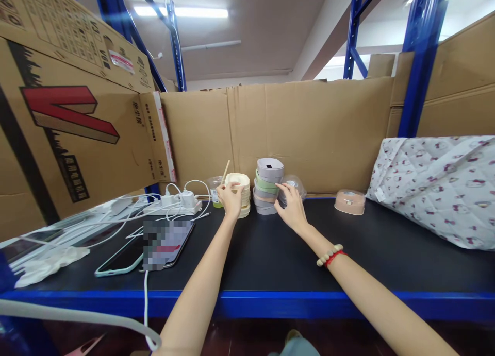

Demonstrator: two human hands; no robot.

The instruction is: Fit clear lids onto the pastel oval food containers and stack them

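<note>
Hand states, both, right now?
Left hand: appears closed on a thin cream piece, beside the cream stack.
Right hand: open, at the grey-green stack.

1. On the big cardboard box, at the left of the frame, is a huge red letter V.
2. Near the top of that box, small print says V3 and V6.
3. Lower down, a black label says 商用电脑机箱.
4. Other Chinese writing on the box is too small to read.
5. The phone screen, lower left, is blurred out.
</note>
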